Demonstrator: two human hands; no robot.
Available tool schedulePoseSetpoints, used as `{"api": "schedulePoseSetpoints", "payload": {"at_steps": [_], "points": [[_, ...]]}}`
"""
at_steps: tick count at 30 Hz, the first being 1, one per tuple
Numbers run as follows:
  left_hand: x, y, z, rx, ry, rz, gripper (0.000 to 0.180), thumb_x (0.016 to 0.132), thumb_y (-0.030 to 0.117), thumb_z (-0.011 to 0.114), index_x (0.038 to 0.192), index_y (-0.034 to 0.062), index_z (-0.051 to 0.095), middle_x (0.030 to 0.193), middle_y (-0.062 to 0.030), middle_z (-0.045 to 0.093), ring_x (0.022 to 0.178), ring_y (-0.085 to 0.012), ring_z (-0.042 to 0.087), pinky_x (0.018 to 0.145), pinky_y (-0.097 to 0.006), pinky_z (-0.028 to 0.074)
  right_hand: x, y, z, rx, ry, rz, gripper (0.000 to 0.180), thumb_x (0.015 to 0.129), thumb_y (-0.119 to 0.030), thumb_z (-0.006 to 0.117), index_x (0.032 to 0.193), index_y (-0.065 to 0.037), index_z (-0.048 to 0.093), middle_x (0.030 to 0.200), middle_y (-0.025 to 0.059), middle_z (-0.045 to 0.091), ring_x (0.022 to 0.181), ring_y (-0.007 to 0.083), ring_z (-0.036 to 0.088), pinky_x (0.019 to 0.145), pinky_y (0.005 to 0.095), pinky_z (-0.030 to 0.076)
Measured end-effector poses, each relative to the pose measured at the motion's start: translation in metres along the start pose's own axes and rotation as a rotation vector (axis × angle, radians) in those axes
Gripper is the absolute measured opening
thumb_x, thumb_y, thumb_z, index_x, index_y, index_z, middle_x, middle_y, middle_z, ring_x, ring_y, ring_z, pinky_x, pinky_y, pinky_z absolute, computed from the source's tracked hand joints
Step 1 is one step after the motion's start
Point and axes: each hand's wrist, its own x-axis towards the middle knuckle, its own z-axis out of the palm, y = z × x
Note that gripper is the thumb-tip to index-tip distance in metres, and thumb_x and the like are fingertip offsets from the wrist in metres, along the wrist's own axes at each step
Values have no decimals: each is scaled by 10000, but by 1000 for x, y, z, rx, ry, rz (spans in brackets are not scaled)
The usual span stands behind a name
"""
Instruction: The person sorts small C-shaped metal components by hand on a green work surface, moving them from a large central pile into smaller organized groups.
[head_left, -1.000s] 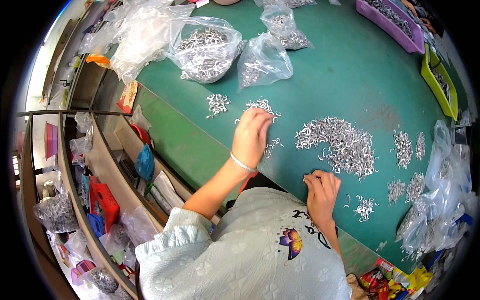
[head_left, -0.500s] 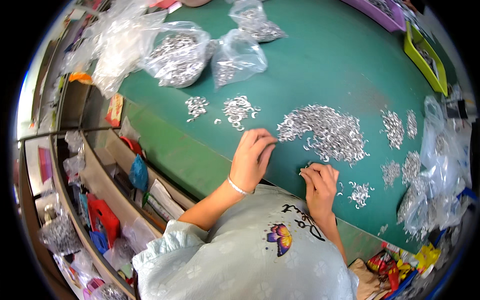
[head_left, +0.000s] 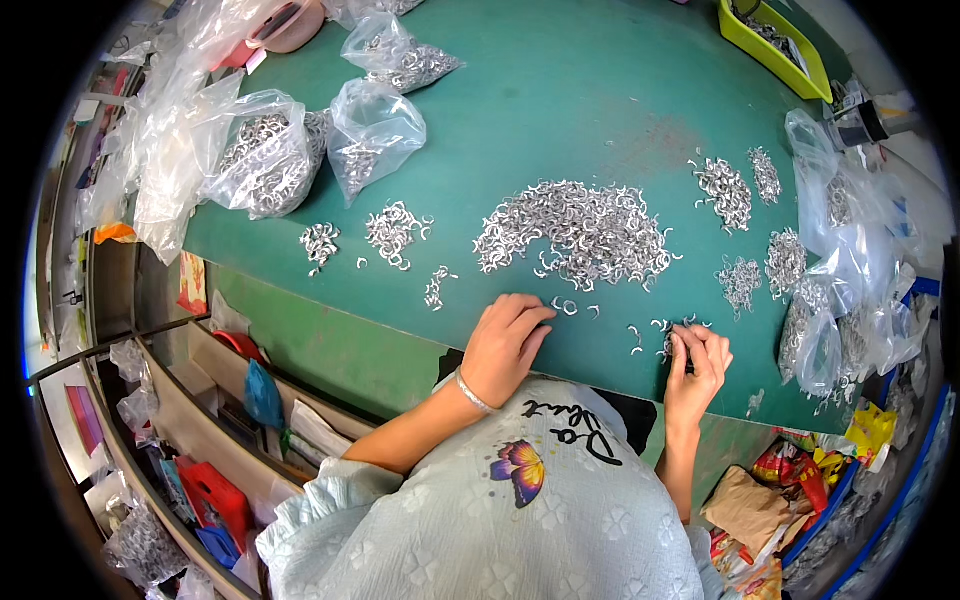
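Note:
Small silver C-shaped metal pieces lie in a large heap [head_left: 580, 235] on the green tabletop. Just below that heap, the fingertips of my left hand [head_left: 500, 345] rest beside a few loose C-shaped pieces [head_left: 568, 307]. Its thumb stands apart from the fingers, with nothing visible between them. My right hand [head_left: 700, 365] is bent down over a small pile of the pieces [head_left: 664, 346], thumb and fingers drawn together; its fingertips hide what they grip. Left of my left hand sits a little cluster [head_left: 436, 288], with two more piles [head_left: 397, 235] [head_left: 320, 242] beyond it.
Clear bags of metal pieces [head_left: 265, 165] stand at the far left, more bags [head_left: 860, 290] at the right edge. Several smaller piles [head_left: 724, 193] lie at right. A yellow-green bin [head_left: 775, 45] is at the far right; cluttered shelving [head_left: 220, 390] lies below the table's left edge.
The view has shifted, so the table's things appear further left. A small cluster now lies left of my left hand. My right hand has moved right, onto the small pile near the front edge.

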Motion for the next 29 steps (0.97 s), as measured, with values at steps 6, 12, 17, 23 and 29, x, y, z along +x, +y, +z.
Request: {"api": "schedulePoseSetpoints", "payload": {"at_steps": [6, 12, 17, 23, 29], "points": [[6, 7, 6, 44, 20, 8, 315, 753, -26, 724, 1054, 31, 652, 1082, -109, 573, 958, -294, 553, 854, -382, 452, 4, -18, -3, 137, -110, -26, 196, 756, -34, 760, 947, -53, 720, 932, 50, 630, 869, 230, 552, 778, 351, 379], [10, 9, 10, 71, 21, 3, 343, 741, -21, 734, 1070, 42, 656, 1117, -112, 556, 977, -289, 548, 871, -390, 446, -1, -19, 4, 61, -217, -61, 189, 739, -72, 777, 913, -64, 703, 979, 39, 612, 908, 232, 535, 811, 365, 357], [9, 8, 10, 66, 23, -4, 340, 741, -18, 736, 1066, 46, 657, 1105, -112, 561, 983, -289, 553, 872, -389, 444, -1, -11, 2, 63, -134, -8, 125, 766, -42, 753, 878, -67, 703, 917, 40, 618, 881, 230, 544, 799, 367, 364], [9, 8, 14, 71, 11, 0, 328, 749, -9, 735, 1062, 52, 658, 1098, -106, 567, 989, -286, 554, 869, -384, 437, 4, -26, 7, 113, -169, -59, 238, 764, -94, 761, 990, -63, 691, 1031, 62, 604, 946, 256, 524, 821, 377, 371], [10, 7, 12, 91, 16, -6, 321, 760, 3, 732, 1068, 63, 660, 1100, -102, 569, 1015, -279, 547, 871, -385, 428, -5, -20, 18, -67, -110, -13, 248, 776, -99, 749, 1020, -113, 706, 1118, 76, 597, 1022, 280, 502, 859, 430, 356]]}}
